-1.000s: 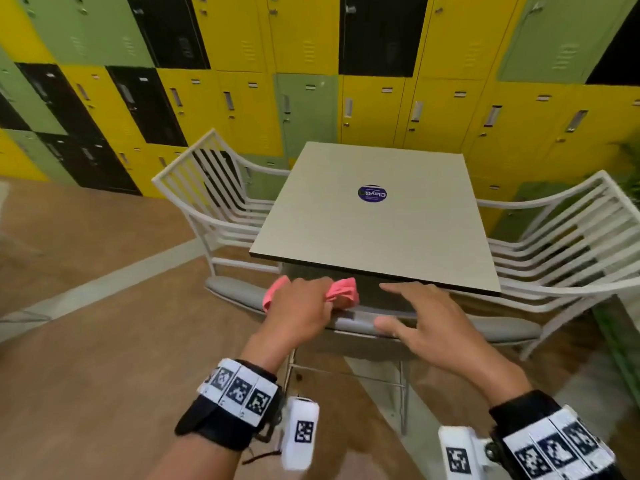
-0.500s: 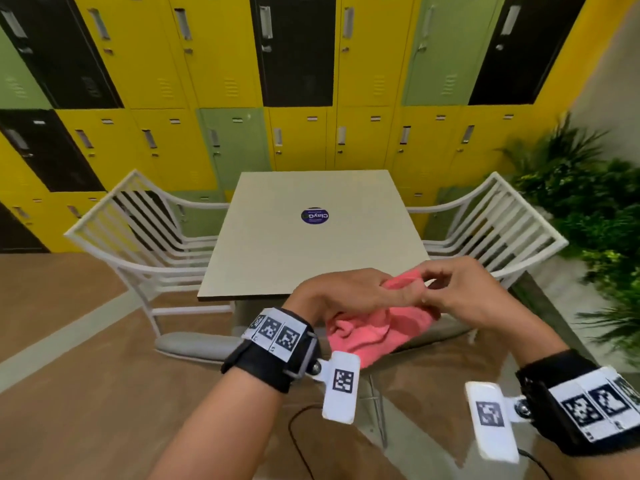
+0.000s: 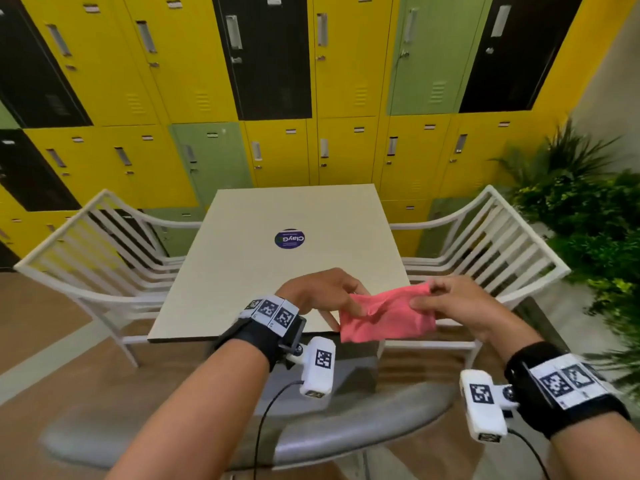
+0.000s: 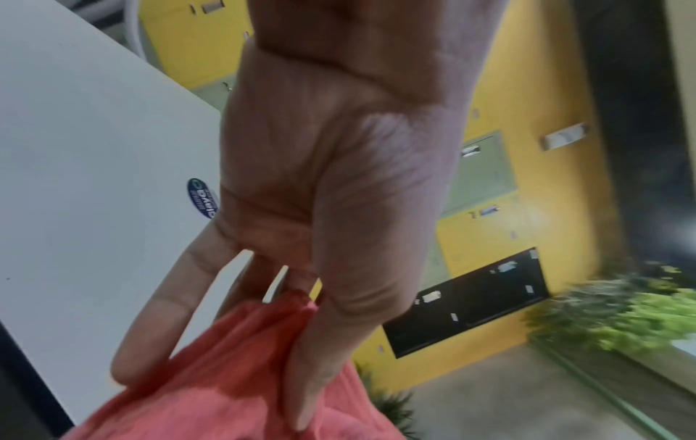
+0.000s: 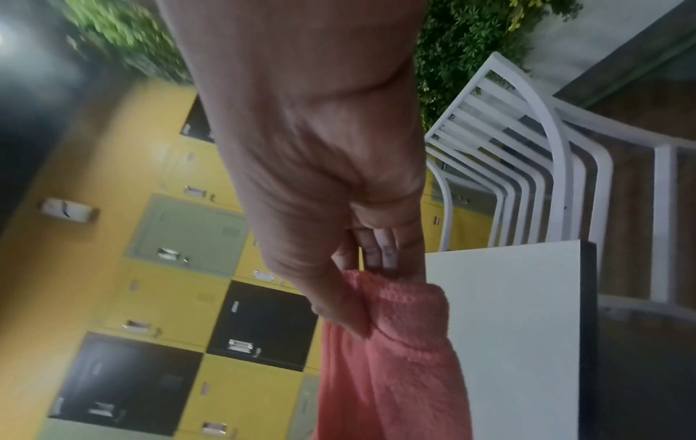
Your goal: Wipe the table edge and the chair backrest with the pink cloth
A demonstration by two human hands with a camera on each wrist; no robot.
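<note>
The pink cloth is stretched between both hands above the near right corner of the beige table. My left hand pinches its left end, and the left wrist view shows thumb and fingers closed on the cloth. My right hand pinches the right end, which hangs in folds in the right wrist view. The table's dark near edge runs just below the cloth. The grey curved backrest of the nearest chair lies under my wrists.
White slatted chairs stand on the left and right of the table. A round blue sticker sits mid-table. Yellow, green and black lockers fill the wall behind. Green plants crowd the right side.
My left hand lifted the cloth off the chair backrest. My right hand came in and took its other end. The cloth has been pulled wider between both hands, and my view has risen.
</note>
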